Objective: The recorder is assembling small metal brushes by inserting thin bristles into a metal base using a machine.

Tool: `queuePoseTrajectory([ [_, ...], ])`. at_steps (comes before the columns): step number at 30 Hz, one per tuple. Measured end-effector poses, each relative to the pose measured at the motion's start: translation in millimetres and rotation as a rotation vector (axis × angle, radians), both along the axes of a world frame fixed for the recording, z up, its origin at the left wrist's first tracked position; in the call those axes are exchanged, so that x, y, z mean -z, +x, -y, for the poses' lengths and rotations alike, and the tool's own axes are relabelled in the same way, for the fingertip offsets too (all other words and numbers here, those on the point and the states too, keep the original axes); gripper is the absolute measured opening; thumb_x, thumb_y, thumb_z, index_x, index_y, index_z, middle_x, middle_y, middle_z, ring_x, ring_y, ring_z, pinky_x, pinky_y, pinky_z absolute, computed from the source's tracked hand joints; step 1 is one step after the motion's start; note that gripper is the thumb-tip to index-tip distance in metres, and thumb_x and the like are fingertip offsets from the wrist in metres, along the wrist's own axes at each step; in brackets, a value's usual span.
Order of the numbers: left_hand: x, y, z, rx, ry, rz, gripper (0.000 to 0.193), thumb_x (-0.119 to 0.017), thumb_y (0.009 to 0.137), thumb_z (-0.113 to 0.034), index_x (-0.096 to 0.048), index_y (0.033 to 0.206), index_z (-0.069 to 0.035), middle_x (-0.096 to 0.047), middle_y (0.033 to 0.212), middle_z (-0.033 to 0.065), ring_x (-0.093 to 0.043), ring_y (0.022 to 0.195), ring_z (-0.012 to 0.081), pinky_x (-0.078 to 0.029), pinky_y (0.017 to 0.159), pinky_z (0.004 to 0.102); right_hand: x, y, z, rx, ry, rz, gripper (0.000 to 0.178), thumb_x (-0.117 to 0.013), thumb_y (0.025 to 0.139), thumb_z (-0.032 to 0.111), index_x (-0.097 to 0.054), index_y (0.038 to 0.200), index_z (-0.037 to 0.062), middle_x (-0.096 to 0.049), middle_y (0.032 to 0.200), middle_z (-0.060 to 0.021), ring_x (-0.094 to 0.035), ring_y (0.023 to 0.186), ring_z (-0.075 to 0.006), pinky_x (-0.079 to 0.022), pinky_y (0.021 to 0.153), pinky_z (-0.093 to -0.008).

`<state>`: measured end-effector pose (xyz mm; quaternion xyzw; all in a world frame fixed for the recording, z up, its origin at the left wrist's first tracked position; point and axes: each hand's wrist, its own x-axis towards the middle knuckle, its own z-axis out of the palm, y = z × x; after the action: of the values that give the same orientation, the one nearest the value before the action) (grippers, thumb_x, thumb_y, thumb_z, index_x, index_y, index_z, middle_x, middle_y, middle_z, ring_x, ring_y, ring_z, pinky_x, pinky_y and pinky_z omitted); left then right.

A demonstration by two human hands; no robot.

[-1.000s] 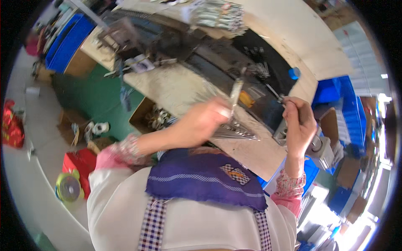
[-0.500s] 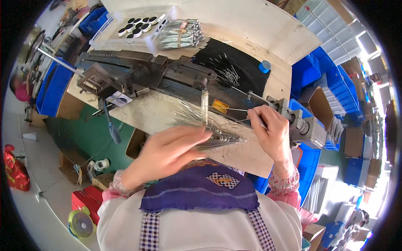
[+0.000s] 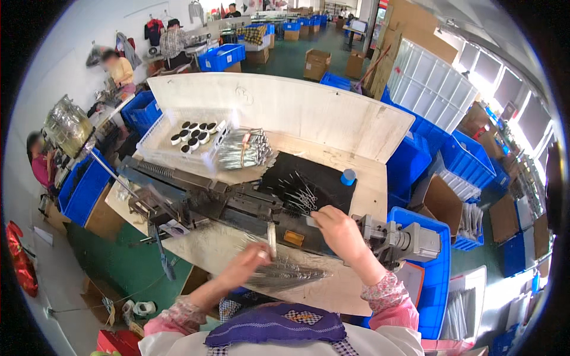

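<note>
Blurred by motion, my left hand [image 3: 244, 264] is curled at the lower end of a pale upright lever [image 3: 272, 240] on the bench machine [image 3: 252, 204]. Below it on the bench lies a fanned pile of thin metal wires [image 3: 288, 274]. My right hand [image 3: 341, 234] reaches over the machine's right part, its fingers pinched together; what lies between them is too small to make out. Beyond those fingertips, looped wire pieces [image 3: 304, 197] lie scattered on a black mat [image 3: 332, 196]. A small yellow tray [image 3: 294, 238] sits on the machine between my hands.
A clear crate [image 3: 151, 145] with black-topped white rolls and a bundle of metal wires [image 3: 246, 149] stand at the back. A blue cap [image 3: 348, 177] is on the mat. A pale board [image 3: 285, 110] walls the bench. Blue bins [image 3: 409, 163] stand right; people sit far left.
The view has tilted up, showing more of the room. My left hand has gone from the wire pile to the lever. My right hand, earlier holding a thin wire, now reaches farther over the machine.
</note>
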<state>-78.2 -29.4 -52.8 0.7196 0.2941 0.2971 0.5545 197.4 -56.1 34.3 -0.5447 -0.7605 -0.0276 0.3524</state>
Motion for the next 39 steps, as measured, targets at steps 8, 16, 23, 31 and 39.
queuePoseTrajectory([
  [8, -114, 50, 17, -0.092, -0.93, 0.674, 0.021, -0.054, 0.096, -0.025, -0.05, 0.08, -0.012, -0.043, 0.067, -0.0038, -0.032, 0.048, 0.004, -0.027, 0.041, 0.0191, 7, -18, -18, 0.052, -0.052, 0.377, 0.01, -0.058, 0.076, 0.009, -0.058, 0.085, 0.0064, -0.055, 0.08, -0.0069, -0.06, 0.078, -0.0221, -0.053, 0.062, -0.0314],
  [16, -69, -66, -14, -0.2, -0.754, 0.896, 0.019, -0.05, 0.097, -0.019, -0.063, 0.1, -0.006, -0.052, 0.067, -0.0003, -0.038, 0.046, 0.0045, -0.028, 0.038, 0.0196, 9, -17, -9, -0.011, -0.165, 0.329, 0.01, -0.058, 0.07, 0.006, -0.057, 0.081, 0.0053, -0.057, 0.08, -0.0092, -0.061, 0.08, -0.0261, -0.053, 0.067, -0.0369],
  [23, -59, 73, -38, 0.199, 0.304, -0.113, 0.023, -0.057, 0.084, -0.02, -0.064, 0.076, 0.001, -0.057, 0.063, 0.0188, -0.057, 0.06, 0.0372, -0.044, 0.058, 0.041, -2, 24, -108, 0.244, -0.321, 0.366, 0.022, -0.06, 0.085, 0.024, -0.066, 0.086, 0.002, -0.062, 0.084, -0.0176, -0.06, 0.083, -0.0354, -0.048, 0.074, -0.0419],
  [31, -53, 110, -78, 0.065, 0.605, -0.328, 0.019, -0.062, 0.079, -0.019, -0.071, 0.072, -0.005, -0.064, 0.063, 0.0134, -0.065, 0.061, 0.0274, -0.05, 0.059, 0.0382, -5, 15, -26, -0.139, -0.229, 0.065, 0.014, -0.068, 0.078, 0.015, -0.061, 0.082, 0.0027, -0.058, 0.08, -0.0098, -0.061, 0.081, -0.0275, -0.049, 0.069, -0.0357],
  [39, -103, 44, -92, -0.307, 1.563, -0.333, 0.009, -0.065, 0.075, -0.009, -0.07, 0.082, -0.012, -0.06, 0.077, -0.002, -0.057, 0.078, 0.018, -0.043, 0.065, 0.0296, 7, -18, -57, -0.206, -0.095, -0.241, 0.011, -0.065, 0.081, 0.01, -0.069, 0.089, 0.0032, -0.068, 0.086, -0.0112, -0.065, 0.079, -0.0294, -0.053, 0.07, -0.0345],
])
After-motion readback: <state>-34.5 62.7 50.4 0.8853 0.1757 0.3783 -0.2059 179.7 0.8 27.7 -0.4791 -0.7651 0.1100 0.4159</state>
